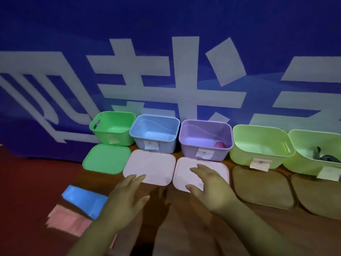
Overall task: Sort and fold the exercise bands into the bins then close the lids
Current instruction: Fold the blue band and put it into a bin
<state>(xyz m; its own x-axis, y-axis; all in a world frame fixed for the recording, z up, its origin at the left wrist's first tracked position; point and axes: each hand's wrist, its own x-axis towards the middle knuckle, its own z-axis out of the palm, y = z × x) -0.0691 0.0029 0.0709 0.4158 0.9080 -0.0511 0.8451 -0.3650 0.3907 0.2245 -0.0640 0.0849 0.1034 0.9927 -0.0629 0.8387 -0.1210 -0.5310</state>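
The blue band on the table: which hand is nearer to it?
Left. The left hand is just right of the blue band; the right hand is farther right, above the pink lid before the purple bin.

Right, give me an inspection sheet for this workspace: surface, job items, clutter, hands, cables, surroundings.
Surface: brown wooden table, dimly lit.
Job's things: five open bins in a row: green bin, blue bin, purple bin, yellow-green bin, far-right bin. A lid lies flat in front of each: green lid, pale lids, dark lids. Rolled pink band in the purple bin; dark band in the far-right bin. Blue band and flat pink band lie at the left.
Clutter: nothing seen.
Hands: left hand and right hand both open, holding nothing, over the pale lids.
Cables: nothing seen.
Surroundings: blue banner with large white characters behind the bins.
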